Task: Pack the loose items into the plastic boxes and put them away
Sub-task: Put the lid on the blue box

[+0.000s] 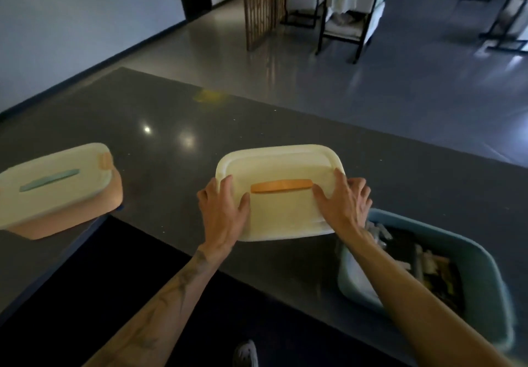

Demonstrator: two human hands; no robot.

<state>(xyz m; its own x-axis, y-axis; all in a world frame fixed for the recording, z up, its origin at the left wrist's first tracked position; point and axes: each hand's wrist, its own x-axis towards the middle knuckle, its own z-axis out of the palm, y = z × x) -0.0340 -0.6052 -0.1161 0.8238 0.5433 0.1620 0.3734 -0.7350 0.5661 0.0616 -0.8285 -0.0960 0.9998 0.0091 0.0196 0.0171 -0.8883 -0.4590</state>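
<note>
The cream lid (281,195) covers whatever lies under it, so it cannot be told whether a box sits beneath, and its near corners are hidden by the left hand (224,213) and right hand (344,205). The blue box (483,278) is motion-blurred and partly hidden behind the right forearm, its jumbled contents too smeared to name. The pink box (71,218) with its lid is cut by the left edge, contents unseen.

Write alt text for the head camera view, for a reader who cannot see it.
Both hands, left hand and right hand, hold a cream lid with an orange handle over a dark table. A lidded pink box sits at left; an open blue box of loose items sits at right.
</note>
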